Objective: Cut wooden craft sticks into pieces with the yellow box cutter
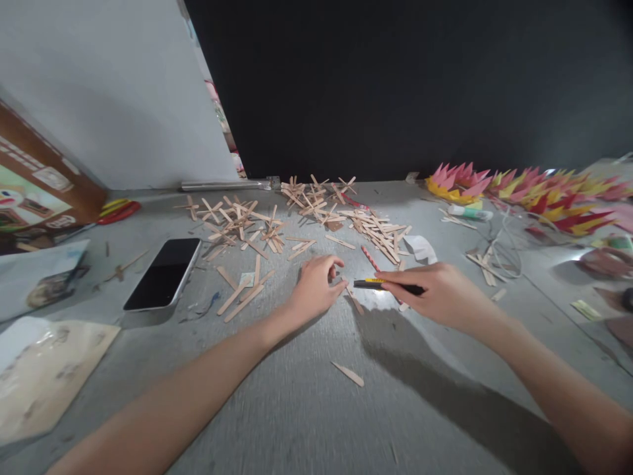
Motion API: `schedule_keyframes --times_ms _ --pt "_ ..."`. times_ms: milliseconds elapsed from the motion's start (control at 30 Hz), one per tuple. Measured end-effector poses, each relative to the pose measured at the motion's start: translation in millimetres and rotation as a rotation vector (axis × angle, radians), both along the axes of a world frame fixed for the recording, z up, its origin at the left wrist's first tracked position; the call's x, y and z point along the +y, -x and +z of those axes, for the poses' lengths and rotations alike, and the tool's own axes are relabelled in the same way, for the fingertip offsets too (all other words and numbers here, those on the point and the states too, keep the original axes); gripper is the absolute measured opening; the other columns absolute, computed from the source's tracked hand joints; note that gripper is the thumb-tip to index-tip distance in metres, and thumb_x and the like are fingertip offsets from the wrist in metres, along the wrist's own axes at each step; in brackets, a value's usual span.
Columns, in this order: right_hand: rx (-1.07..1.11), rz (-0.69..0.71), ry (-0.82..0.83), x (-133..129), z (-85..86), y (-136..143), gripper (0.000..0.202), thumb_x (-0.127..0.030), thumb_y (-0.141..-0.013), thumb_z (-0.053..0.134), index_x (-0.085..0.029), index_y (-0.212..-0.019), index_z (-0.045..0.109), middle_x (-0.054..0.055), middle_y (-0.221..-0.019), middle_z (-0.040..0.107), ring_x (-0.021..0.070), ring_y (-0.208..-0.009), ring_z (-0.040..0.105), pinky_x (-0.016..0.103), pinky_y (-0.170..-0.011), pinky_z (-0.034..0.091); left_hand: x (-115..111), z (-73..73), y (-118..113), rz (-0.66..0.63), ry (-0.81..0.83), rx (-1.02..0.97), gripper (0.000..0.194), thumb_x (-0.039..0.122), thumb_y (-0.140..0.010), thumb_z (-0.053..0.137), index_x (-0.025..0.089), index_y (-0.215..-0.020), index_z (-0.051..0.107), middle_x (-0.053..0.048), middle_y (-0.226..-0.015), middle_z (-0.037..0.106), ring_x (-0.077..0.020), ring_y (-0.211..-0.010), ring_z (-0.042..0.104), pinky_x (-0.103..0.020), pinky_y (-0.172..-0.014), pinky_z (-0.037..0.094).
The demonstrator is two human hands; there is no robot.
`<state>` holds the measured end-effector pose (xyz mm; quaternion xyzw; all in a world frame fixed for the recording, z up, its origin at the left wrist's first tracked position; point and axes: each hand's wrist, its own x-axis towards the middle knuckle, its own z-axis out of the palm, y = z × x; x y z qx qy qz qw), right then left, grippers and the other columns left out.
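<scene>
Right hand (440,290) grips a cutter (366,285) pointing at the left hand (315,284), fingers parted beside a stick (356,302); a slip could nick them.

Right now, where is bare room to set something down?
Bare grey tabletop shows between the left forearm and the pointed wooden sliver, and between that forearm and the flat beige packet. Crowded: the far side, under pale wooden sticks and pink-yellow paper spikes.

On the flat grey tabletop (277,409): left, a rectangular black-screened phone (162,274); far middle, heaped flat wooden sticks (378,231); far right, spiky pink-and-yellow paper shapes (457,185); near middle, a pointed wooden sliver (350,375).
</scene>
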<state>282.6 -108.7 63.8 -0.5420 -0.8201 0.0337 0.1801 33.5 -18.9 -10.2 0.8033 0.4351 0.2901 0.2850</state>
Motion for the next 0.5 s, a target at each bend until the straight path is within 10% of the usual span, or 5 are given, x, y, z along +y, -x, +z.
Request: schedule_keyframes --times_ms 500 --pt "-0.131 -0.085 0.037 -8.3 -6.3 16.6 0.028 -0.038 -0.108 0.058 -0.036 -0.119 0.084 0.0 -0.087 0.085 0.0184 -0.065 0.075 0.031 -0.06 0.042 -3.8 4.1 -4.9 -0.008 -0.021 0.076 0.006 0.025 -0.087 0.079 0.024 -0.082 0.076 -0.002 -0.089 0.073 -0.0257 -0.1 0.062 -0.041 -0.092 0.044"
